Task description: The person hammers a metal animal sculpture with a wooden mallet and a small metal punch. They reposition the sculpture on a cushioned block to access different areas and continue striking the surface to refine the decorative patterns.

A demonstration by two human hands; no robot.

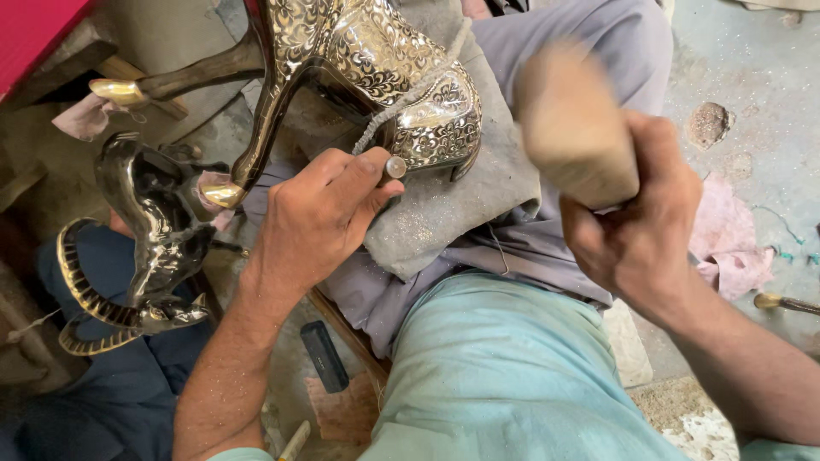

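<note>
An engraved metal animal figure (376,60), silver and black with scroll patterns, lies on a grey cloth (444,205) over my lap. My left hand (320,213) pinches a small steel chisel (395,166) whose tip rests against the figure's patterned body. My right hand (641,222) grips a wooden mallet (572,128), raised and blurred by motion, just right of the figure. A cord (410,94) runs across the figure's body. The figure's horn tip (224,195) is brass coloured.
A second dark metal animal head (149,230) with ribbed curled horns sits at the left on blue cloth. A black block (325,356) lies on the ground below. Pink rags (735,248) and a brass-tipped tool (781,301) lie on the dusty floor at right.
</note>
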